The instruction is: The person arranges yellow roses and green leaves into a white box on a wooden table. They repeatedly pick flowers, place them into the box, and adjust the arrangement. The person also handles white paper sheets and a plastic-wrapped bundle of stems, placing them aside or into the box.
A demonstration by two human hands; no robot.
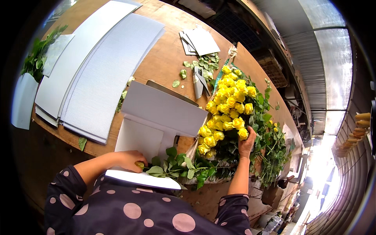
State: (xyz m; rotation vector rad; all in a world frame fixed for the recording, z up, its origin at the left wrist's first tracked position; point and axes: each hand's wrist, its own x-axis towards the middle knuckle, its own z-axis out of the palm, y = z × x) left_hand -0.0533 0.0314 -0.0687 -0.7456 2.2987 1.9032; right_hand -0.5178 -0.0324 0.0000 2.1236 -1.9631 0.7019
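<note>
My left hand (133, 158) is closed round the head of a rose (140, 165), whose yellowish bloom shows at the fingertips. Its leafy stem (178, 166) stretches right across a folded white cardboard sheet (162, 107). Over to the right lies a big heap of yellow roses (227, 105), blooms clustered together and green foliage along its right side. At the heap's near right edge, my right hand (247, 144) has its fingers round a yellow rose (243, 134); that rose's stem is hidden among leaves.
A stack of long white corrugated sheets (105, 66) covers the left of the wooden table (156, 39). Beyond the cardboard lie a grey hand tool with two arms (199, 82), loose leaves (207, 62) and small white cards (201, 41). Leafy stems (270, 156) spread at right.
</note>
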